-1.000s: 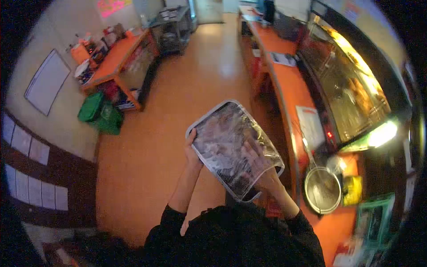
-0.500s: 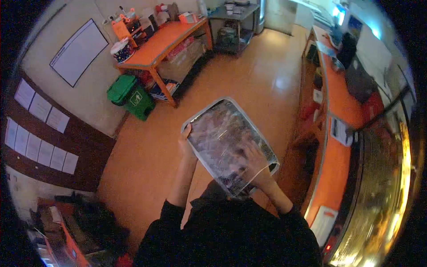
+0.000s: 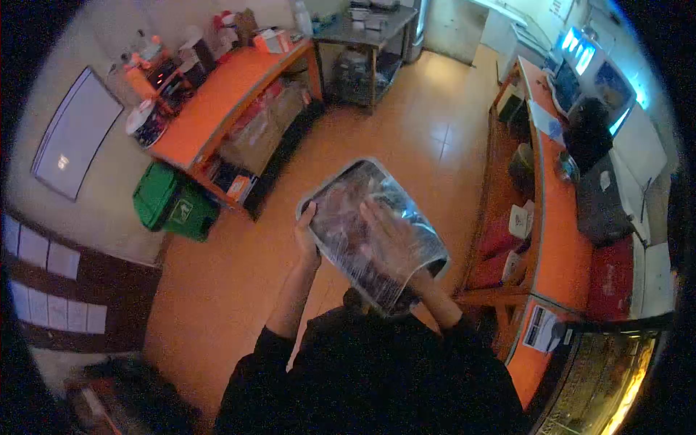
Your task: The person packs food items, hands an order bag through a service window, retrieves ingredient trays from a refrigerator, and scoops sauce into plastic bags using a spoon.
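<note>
A rectangular tray with a pale rim is held tilted in front of my body, with shiny clear plastic film over its top. Reddish-brown contents show dimly beneath the film; I cannot make out what they are. My left hand grips the tray's left edge, thumb on the rim. My right hand lies with spread fingers over the middle of the tray, its wrist crossing the near right rim. The film blurs its outline, and it appears to be under the plastic.
An orange table with goods and a green bin stand at the left. A metal table is farther back. Along the right runs an orange counter with a lit glass cabinet at its near end.
The view has moved forward along the room, and the glass cabinet has shifted to the lower right. My right hand has slid up toward the tray's middle. My left hand keeps its hold.
</note>
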